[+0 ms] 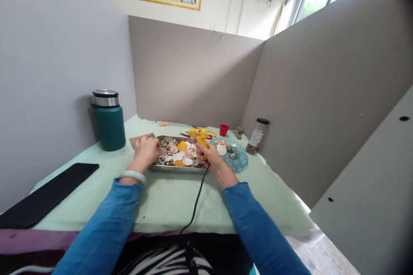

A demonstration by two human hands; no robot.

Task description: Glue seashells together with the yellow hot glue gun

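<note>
A metal tray [176,168] full of seashells lies on the pale green table in front of me. My right hand [209,156] is closed round the handle of a yellow glue gun [200,135], held above the tray's right end, its black cord [196,202] trailing toward me. My left hand [146,151] is curled over the tray's left side, pinching a small shell [163,151]. A pale bangle [133,176] sits on my left wrist. Both sleeves are blue.
A blue glass plate [240,163] with a few shells sits right of the tray. A green flask [109,121] stands at the left, a black flat pad [45,197] nearer me. A red cup [223,130] and a dark-lidded jar [257,136] stand by the grey partitions.
</note>
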